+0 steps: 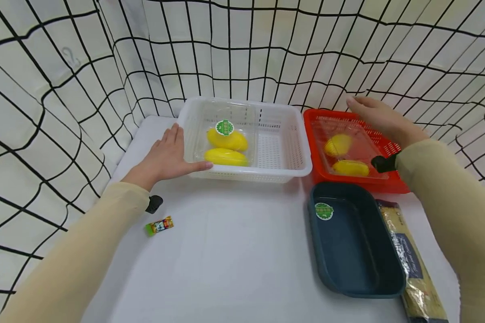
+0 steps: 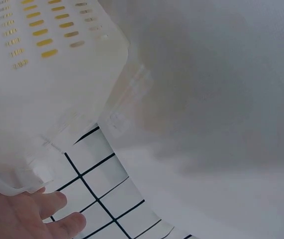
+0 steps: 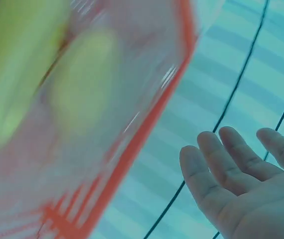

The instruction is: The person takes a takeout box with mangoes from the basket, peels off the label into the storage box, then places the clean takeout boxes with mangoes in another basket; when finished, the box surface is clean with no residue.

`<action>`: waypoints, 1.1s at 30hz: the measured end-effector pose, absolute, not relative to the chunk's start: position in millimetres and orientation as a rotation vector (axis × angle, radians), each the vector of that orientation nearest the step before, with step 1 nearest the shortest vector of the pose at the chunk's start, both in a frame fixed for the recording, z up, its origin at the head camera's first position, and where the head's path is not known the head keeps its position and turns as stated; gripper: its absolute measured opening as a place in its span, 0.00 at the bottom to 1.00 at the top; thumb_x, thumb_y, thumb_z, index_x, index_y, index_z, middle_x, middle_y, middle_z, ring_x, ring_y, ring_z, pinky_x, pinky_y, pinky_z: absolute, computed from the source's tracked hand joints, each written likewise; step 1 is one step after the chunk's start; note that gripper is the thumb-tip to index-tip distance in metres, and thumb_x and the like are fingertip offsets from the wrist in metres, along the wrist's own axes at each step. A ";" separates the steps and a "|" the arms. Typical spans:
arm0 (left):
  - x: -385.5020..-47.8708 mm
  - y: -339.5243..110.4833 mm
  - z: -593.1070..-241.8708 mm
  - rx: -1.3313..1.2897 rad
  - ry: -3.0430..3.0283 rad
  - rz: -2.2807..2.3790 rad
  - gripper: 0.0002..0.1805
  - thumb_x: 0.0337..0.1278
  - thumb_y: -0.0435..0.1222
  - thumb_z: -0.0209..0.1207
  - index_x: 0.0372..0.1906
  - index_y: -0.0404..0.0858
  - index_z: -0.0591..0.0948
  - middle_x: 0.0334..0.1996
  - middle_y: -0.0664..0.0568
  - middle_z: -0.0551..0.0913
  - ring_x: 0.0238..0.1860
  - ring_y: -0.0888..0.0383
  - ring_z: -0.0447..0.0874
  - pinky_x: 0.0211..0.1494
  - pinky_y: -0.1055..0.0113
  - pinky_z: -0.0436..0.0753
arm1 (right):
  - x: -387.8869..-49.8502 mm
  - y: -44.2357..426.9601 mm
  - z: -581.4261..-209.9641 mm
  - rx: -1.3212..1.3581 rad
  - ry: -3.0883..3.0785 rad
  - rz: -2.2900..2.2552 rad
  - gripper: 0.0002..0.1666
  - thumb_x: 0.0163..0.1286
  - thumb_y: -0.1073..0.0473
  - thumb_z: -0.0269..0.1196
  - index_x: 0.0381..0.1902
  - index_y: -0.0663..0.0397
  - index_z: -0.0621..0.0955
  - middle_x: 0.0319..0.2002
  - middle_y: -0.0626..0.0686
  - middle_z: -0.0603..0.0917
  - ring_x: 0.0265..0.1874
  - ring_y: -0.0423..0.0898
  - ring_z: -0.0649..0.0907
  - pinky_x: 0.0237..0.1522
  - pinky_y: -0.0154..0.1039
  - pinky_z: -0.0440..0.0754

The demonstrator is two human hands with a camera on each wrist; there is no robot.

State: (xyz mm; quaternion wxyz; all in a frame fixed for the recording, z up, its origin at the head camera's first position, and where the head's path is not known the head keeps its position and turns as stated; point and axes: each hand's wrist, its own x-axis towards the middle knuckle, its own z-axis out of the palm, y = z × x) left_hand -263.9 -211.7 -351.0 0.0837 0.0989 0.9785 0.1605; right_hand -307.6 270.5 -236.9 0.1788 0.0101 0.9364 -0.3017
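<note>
My left hand (image 1: 165,153) lies against the left side of a white plastic basket (image 1: 280,172), fingers extended along its outside and thumb by the front rim. Inside that basket, on the left, a clear plastic box (image 1: 248,117) with a green round sticker holds two yellow mangoes (image 1: 226,157). Over the back right rim of a red basket (image 1: 396,184) hovers my right hand (image 1: 381,117), holding nothing. Its fingers look relaxed and apart in the right wrist view. A second clear box (image 1: 357,134) with two yellow fruits (image 1: 350,168) sits in the red basket.
A dark blue tray (image 1: 347,237) with a green sticker stands before the red basket. Beside it lies a long golden-brown packet (image 1: 416,273). A small colourful wrapped sweet (image 1: 159,225) lies at front left. Black wire mesh (image 1: 230,49) surrounds the white table (image 1: 210,251).
</note>
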 end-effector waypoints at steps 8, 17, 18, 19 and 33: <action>-264.3 -209.5 -351.3 0.275 2.912 0.493 0.75 0.51 0.76 0.56 0.80 0.27 0.32 0.82 0.32 0.32 0.82 0.32 0.36 0.80 0.32 0.47 | -330.7 164.1 -253.1 -0.150 2.572 -0.996 0.50 0.76 0.29 0.47 0.85 0.41 0.43 0.83 0.57 0.52 0.79 0.62 0.61 0.77 0.61 0.64; -263.0 -210.1 -350.4 0.249 2.917 0.499 0.74 0.51 0.74 0.57 0.80 0.27 0.34 0.82 0.33 0.33 0.82 0.33 0.36 0.80 0.32 0.48 | -358.0 108.6 -292.6 -0.081 2.463 -1.034 0.51 0.75 0.28 0.49 0.84 0.36 0.42 0.83 0.52 0.52 0.79 0.56 0.63 0.75 0.56 0.69; -262.5 -210.5 -350.8 0.245 2.916 0.499 0.74 0.51 0.75 0.57 0.80 0.27 0.34 0.82 0.33 0.33 0.82 0.33 0.36 0.80 0.33 0.48 | -360.3 105.7 -296.1 -0.067 2.447 -1.037 0.52 0.74 0.27 0.49 0.84 0.36 0.42 0.84 0.52 0.51 0.79 0.56 0.63 0.75 0.56 0.69; -262.2 -210.0 -352.0 0.243 2.914 0.502 0.74 0.51 0.75 0.57 0.80 0.27 0.35 0.82 0.33 0.32 0.82 0.33 0.36 0.80 0.33 0.48 | -362.2 103.9 -299.4 -0.053 2.430 -1.039 0.52 0.74 0.27 0.49 0.84 0.36 0.41 0.84 0.51 0.51 0.79 0.56 0.63 0.75 0.56 0.69; -261.3 -211.9 -352.5 0.255 2.929 0.475 0.74 0.51 0.75 0.56 0.80 0.27 0.35 0.82 0.32 0.34 0.82 0.32 0.38 0.80 0.33 0.50 | -377.5 82.4 -333.5 0.132 2.042 -1.201 0.57 0.70 0.23 0.50 0.84 0.37 0.40 0.82 0.61 0.51 0.76 0.64 0.66 0.69 0.59 0.75</action>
